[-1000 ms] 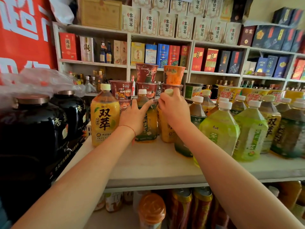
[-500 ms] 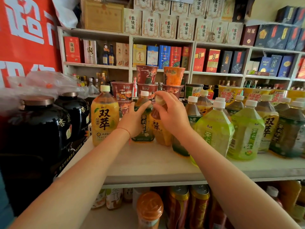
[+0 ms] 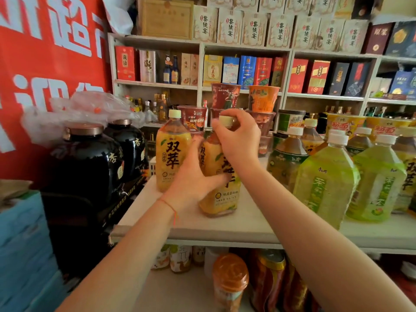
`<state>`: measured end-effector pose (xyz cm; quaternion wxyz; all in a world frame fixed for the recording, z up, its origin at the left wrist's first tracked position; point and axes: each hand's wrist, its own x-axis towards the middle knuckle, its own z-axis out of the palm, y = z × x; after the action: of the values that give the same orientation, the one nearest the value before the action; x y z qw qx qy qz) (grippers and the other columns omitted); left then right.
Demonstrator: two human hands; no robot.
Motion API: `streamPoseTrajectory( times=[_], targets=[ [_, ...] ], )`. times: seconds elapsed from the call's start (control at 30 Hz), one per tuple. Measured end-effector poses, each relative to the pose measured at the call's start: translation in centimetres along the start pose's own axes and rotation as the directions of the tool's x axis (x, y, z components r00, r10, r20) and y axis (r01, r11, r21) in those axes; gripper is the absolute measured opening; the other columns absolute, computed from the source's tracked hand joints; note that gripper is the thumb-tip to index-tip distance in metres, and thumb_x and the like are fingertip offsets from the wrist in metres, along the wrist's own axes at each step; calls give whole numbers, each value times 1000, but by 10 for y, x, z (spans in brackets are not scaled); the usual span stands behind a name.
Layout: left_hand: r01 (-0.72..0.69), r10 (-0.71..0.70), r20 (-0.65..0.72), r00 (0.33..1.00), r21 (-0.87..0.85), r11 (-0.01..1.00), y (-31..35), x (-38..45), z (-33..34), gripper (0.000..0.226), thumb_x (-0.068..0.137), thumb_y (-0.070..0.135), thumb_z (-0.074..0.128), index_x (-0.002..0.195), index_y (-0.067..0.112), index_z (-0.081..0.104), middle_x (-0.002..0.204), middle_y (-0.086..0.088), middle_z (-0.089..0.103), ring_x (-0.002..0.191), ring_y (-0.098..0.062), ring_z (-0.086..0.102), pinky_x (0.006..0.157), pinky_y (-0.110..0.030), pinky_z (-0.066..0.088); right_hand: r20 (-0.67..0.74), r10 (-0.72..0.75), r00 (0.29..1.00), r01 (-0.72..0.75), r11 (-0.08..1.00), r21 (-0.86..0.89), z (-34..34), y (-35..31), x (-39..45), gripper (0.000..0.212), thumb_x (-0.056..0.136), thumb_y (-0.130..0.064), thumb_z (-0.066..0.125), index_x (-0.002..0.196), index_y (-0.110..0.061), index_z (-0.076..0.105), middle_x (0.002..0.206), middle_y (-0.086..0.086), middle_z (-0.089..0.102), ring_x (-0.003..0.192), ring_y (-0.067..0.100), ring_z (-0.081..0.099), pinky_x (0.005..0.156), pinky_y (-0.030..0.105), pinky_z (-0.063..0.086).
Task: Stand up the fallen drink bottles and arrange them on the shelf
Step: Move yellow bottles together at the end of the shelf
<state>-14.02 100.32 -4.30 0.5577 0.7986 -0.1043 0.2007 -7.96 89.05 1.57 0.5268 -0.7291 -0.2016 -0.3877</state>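
Note:
A yellow juice bottle (image 3: 221,194) with a cream cap stands slightly tilted on the white shelf board (image 3: 225,228), near its front. My right hand (image 3: 240,140) grips its neck just under the cap. My left hand (image 3: 193,179) wraps its lower body from the left. A matching yellow bottle (image 3: 172,154) stands upright just behind and to the left, close to my left hand. To the right stand a dark green tea bottle (image 3: 284,161) and two pale green tea bottles (image 3: 324,183) (image 3: 380,176), all upright.
Two black ceramic jars (image 3: 90,158) flank the shelf's left end, under a plastic bag. Stacked noodle cups (image 3: 225,95) stand behind the bottles. More bottles and cans (image 3: 229,278) fill the lower shelf. Blue boxes (image 3: 22,244) sit at far left.
The yellow bottle has come forward from the back row toward the shelf's front. My left hand left the dark bottle and took the yellow bottle's body. My right hand kept its neck.

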Motion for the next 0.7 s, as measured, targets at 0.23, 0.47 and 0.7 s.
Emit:
streamPoseTrajectory(
  times=[0.23,0.47,0.7],
  targets=[
    [-102,126,-285,950,97,990,-17,-13,-32,101,55,69,85,142,43,40,130,14,61,118,-7,61,99,-42,55,238,193,952,-251,936,247,18,-34,-12,24,102,-44,50,107,-24,63,87,-7,62,78,5,59,72,30,53],
    [-34,244,-554,796,361,932,-22,-19,-37,93,75,35,84,152,26,32,135,-10,41,124,-17,38,104,-36,40,279,281,918,-144,894,-424,18,29,-5,57,97,-23,57,148,-37,36,145,16,29,135,36,33,106,42,39],
    [-507,744,-156,650,640,577,5,-15,-1,33,90,12,58,122,8,65,125,-10,60,117,-23,56,99,-33,49,371,275,887,121,637,-762,41,42,4,48,99,-46,46,144,-38,31,159,26,11,138,50,26,105,58,40]
  ],
)
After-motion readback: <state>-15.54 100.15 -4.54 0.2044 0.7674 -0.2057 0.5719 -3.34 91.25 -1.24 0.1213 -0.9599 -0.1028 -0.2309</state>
